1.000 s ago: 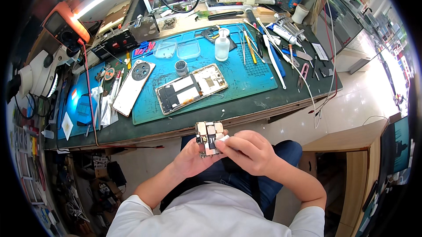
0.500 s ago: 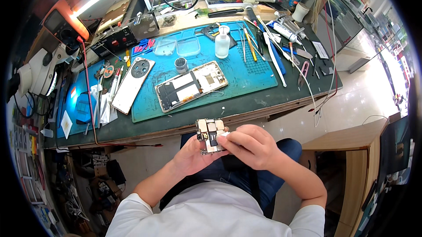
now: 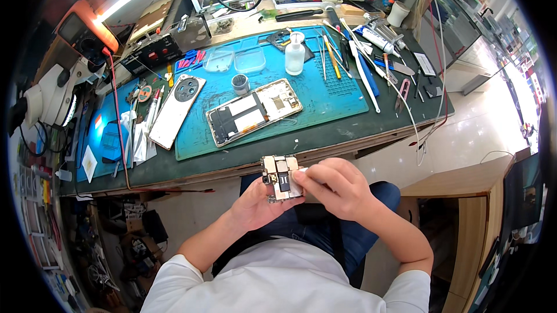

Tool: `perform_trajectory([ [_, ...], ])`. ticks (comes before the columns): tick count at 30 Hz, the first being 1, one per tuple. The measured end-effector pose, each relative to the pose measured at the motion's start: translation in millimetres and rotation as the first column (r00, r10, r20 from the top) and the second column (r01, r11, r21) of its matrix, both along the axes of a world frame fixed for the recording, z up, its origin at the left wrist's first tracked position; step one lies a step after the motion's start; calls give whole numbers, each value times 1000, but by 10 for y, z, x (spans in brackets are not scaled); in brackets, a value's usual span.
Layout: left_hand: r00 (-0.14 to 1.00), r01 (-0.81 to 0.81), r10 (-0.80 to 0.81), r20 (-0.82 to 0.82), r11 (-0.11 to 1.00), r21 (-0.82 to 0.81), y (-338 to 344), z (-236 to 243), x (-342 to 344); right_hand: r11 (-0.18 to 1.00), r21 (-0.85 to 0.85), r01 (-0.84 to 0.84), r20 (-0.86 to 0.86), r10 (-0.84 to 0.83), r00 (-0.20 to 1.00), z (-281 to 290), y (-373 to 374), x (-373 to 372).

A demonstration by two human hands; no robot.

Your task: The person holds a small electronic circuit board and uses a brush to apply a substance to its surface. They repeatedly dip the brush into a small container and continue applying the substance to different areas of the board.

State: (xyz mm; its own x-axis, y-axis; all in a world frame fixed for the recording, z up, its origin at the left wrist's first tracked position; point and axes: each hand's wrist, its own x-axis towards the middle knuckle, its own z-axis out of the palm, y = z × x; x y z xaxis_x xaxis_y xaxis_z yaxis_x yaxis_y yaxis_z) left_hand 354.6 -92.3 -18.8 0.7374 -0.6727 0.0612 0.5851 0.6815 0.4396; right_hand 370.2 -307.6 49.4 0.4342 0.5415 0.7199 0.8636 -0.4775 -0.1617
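My left hand (image 3: 252, 210) holds a phone circuit board (image 3: 281, 165) by its edges, in front of the bench and above my lap. Metal shields and a black patch show on the board's upper face. My right hand (image 3: 342, 188) is closed in a pinch at the board's right side. Between its fingertips a small white piece (image 3: 302, 169) peeks out, too covered for me to tell its kind. On the blue mat beyond lies an opened phone body (image 3: 254, 111) with its inside upward. A phone back cover (image 3: 177, 111) with a round camera ring rests left of it.
The blue mat (image 3: 325, 110) carries a pump bottle (image 3: 294, 55), a small round pot (image 3: 240, 84) and clear plastic boxes (image 3: 249, 59). Tweezers, brushes and other tools lie to the right. An orange multimeter (image 3: 87, 31) stands at the left. Loose cables (image 3: 419, 130) hang over the bench's right edge.
My right fingertips have moved slightly up along the board's right side, uncovering more of its face. My left hand keeps its hold on the board. The view has shifted a little.
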Motion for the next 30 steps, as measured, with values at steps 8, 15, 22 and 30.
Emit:
perform_trajectory([
  [8, 1000, 15, -15, 4, 1000, 3, 17, 0, -8, 1000, 22, -21, 1, 21, 1000, 2, 27, -10],
  [15, 1000, 5, -5, 14, 1000, 9, 8, 3, -12, 1000, 1, -6, 2, 6, 1000, -23, -8, -7],
  [22, 1000, 5, -5, 4, 1000, -14, -5, 17, -18, 999, 21, -25, 9, 25, 1000, 5, 28, -45],
  [30, 1000, 5, -5, -3, 1000, -3, -5, 40, -19, 999, 18, -42, 12, 42, 999, -23, 15, -54],
])
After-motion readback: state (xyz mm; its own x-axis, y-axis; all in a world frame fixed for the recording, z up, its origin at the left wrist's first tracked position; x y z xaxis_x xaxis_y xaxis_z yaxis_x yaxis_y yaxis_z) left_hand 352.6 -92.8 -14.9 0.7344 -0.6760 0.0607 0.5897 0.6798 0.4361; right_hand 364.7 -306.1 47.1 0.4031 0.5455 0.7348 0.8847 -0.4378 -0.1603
